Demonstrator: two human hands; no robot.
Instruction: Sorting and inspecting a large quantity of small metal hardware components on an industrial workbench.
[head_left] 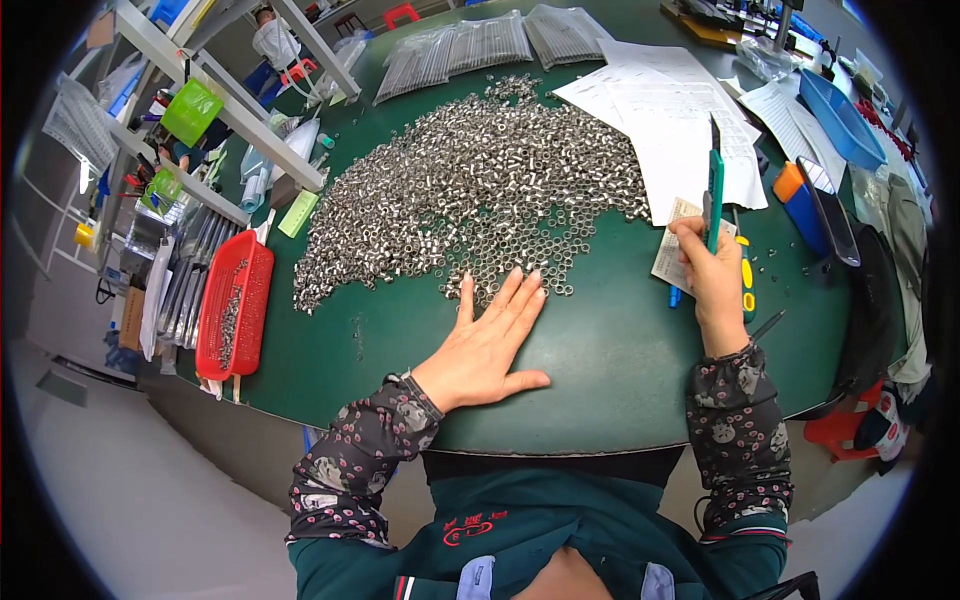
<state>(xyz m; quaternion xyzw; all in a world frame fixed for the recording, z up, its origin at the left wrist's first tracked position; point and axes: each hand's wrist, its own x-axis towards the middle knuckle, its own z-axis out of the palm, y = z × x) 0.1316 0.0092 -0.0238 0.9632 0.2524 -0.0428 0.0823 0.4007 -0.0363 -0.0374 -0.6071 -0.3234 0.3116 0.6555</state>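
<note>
A wide heap of small shiny metal rings covers the middle of the green table. At its near edge the rings thin out into a single layer. My left hand lies palm down there, fingers spread, its fingertips touching the nearest rings. To the right, my right hand is closed around a slim green-handled tool with a thin dark tip, held upright; its exact kind is unclear. Beside that hand lie a small printed paper slip and a yellow-handled tool.
A red plastic basket with some metal pieces stands at the left edge. Bundles of thin tubes in clear bags lie at the back. White papers, a blue tray and a phone are on the right. Shelf posts rise left.
</note>
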